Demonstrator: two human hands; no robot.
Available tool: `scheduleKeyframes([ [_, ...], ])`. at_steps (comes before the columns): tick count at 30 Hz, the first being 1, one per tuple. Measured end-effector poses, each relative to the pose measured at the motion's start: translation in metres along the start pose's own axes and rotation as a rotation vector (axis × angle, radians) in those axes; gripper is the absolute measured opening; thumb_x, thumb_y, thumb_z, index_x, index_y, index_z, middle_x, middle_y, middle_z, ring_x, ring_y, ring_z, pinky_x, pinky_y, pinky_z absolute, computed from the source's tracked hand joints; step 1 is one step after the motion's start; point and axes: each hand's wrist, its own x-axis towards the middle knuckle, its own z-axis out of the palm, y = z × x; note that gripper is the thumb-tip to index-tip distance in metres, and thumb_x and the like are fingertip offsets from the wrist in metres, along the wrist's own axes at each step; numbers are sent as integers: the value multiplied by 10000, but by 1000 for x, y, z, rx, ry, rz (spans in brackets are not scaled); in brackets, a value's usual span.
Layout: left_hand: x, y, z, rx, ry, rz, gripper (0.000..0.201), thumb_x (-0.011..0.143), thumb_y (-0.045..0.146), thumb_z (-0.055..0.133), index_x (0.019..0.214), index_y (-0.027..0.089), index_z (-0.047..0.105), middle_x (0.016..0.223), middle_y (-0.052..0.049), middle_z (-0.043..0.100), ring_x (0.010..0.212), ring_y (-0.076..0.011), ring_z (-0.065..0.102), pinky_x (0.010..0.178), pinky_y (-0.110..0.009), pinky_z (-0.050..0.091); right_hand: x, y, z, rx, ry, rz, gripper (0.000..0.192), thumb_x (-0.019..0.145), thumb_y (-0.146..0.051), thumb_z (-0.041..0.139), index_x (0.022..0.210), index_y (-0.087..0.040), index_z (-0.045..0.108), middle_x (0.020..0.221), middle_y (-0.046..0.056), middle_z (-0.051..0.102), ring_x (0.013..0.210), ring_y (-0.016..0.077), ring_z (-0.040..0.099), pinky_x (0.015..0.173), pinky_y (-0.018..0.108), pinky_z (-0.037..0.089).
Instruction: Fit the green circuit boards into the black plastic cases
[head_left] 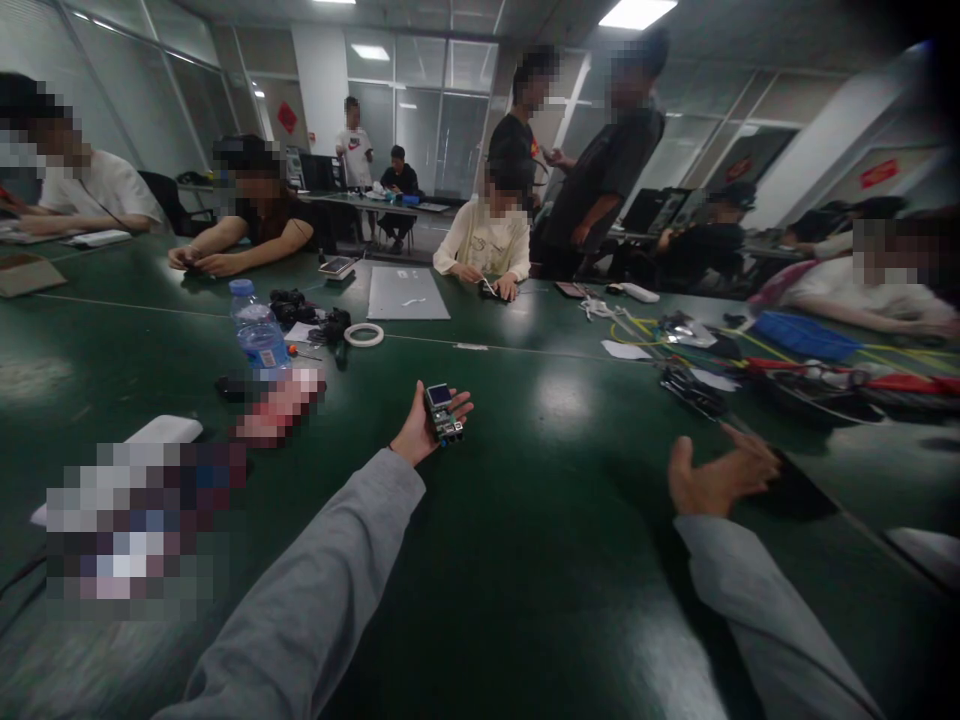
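My left hand (417, 425) reaches out over the green table, palm up, and holds a small circuit board with a dark screen (439, 396). The thumb lies along one edge of the board and the fingertips show past the other. Rows of small parts and connectors cover the end nearest me. Off to the right, my right hand (720, 475) hovers above the table with its thumb apart and its fingers stretched out, slightly blurred. Nothing shows in it. A flat black sheet-like thing (799, 490) lies beside and partly behind its fingers.
On the left stand a water bottle (257, 330), a roll of white tape (364, 335) and black cables (322, 325). A grey board (407, 293) lies farther back. Cables, a blue tray (806, 335) and a black bundle (691, 388) crowd the right. Several people sit around the green table (540, 560).
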Motion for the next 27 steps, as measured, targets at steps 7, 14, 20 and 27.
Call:
scheduleKeyframes([
  [7,2,0,-1,-9,6,-7,601,825,647,349,1063,140,568,1215,-147,586,1096,-263,572,873,-397,473,-91,-203,31,420,-428,-461,446,859,-314,440,1299,-248,412,1328,95,409,1249,257,359,1018,484,292],
  [14,-3,2,0,-25,7,-55,650,827,655,323,1110,127,576,1122,-150,630,1068,-249,585,923,-388,447,-111,-264,47,526,-692,-670,472,912,-242,361,1381,-293,348,1459,-1,309,1353,219,255,1095,456,237],
  [20,-16,11,13,-52,-46,-29,686,820,665,321,1108,98,576,1021,-155,657,1035,-258,594,929,-393,438,-99,-250,60,648,-665,-457,501,910,-328,403,1396,-246,316,1481,34,255,1366,201,231,1113,444,249],
  [27,-24,13,33,-55,-190,-11,652,807,662,367,1160,141,539,1110,-143,613,1085,-258,557,912,-376,440,-100,-234,83,815,-518,-61,650,770,-376,622,1322,-142,372,1310,134,453,1221,215,431,1054,408,339],
])
